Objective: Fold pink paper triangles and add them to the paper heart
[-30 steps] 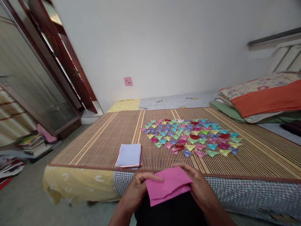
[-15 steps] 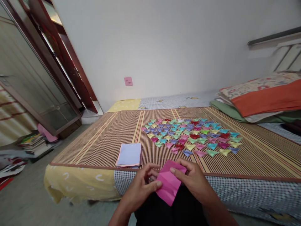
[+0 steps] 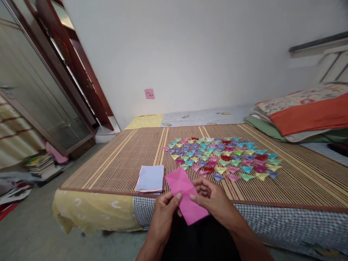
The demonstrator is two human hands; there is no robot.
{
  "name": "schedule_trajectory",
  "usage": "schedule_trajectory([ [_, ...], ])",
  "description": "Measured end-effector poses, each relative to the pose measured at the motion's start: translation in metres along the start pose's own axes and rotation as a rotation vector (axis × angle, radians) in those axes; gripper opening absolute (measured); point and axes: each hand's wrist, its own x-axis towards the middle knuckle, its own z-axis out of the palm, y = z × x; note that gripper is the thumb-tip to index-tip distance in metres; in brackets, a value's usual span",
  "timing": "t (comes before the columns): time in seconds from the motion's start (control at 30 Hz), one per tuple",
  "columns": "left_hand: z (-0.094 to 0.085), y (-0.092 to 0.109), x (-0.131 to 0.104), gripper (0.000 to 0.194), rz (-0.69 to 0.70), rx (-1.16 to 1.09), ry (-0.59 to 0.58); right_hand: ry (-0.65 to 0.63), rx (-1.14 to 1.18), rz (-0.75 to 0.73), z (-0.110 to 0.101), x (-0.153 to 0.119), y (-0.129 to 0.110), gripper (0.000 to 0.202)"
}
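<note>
A bright pink sheet of paper (image 3: 185, 197), creased and in an oblong shape, is held tilted above my lap. My left hand (image 3: 165, 210) pinches its left edge, thumb on top and fingers behind. On the other side, my right hand (image 3: 212, 199) grips the paper's right edge with the thumb over it and the fingers curled. Beyond my hands, several rows of small folded paper shapes (image 3: 223, 159) in many colours lie on the striped mat (image 3: 114, 159). A stack of square paper (image 3: 150, 178), pale blue on top, sits left of them.
The mat covers a bed with a yellow and checked sheet (image 3: 98, 210). Folded bedding (image 3: 310, 112) is piled at the right. A pink note (image 3: 149, 94) is stuck on the wall. Books (image 3: 40, 163) are stacked at the far left near a glazed door (image 3: 49, 83).
The pink paper has turned and now shows a longer oblong, its upper end further left and higher. My left hand has shifted its grip; the right hand stays on the right edge.
</note>
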Motion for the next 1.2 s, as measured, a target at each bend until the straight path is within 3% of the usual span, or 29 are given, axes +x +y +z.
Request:
schedule_trajectory([
  [0.1, 0.0, -0.002, 0.002, 0.034, 0.017, -0.141, 0.14, -0.014, -0.023, 0.05, -0.007, -0.006, 0.01, 0.027],
  [0.23, 0.002, 0.0, 0.002, 0.037, -0.025, -0.192, 0.172, 0.082, -0.04, -0.007, -0.013, -0.011, 0.01, 0.032],
  [0.47, 0.011, -0.004, -0.001, 0.039, 0.021, -0.077, 0.116, 0.103, 0.052, -0.021, -0.005, -0.012, 0.002, 0.035],
  [0.73, 0.013, -0.013, -0.004, 0.048, 0.018, 0.028, -0.102, 0.047, 0.003, -0.025, -0.006, -0.016, 0.007, 0.029],
  [0.87, 0.009, -0.016, 0.0, 0.047, 0.038, 0.009, 0.02, 0.212, -0.015, -0.064, -0.014, -0.014, 0.014, 0.031],
  [1.0, 0.003, -0.01, 0.006, 0.043, 0.026, -0.058, 0.14, 0.372, -0.149, -0.206, -0.024, -0.019, 0.013, 0.021],
  [1.1, 0.002, -0.004, 0.008, 0.043, 0.0, -0.09, 0.148, 0.264, -0.41, -0.34, -0.025, -0.026, 0.007, 0.031],
  [1.2, 0.005, 0.0, 0.007, 0.041, -0.009, -0.101, 0.114, 0.135, -0.515, -0.395, -0.019, -0.03, 0.003, 0.034],
])
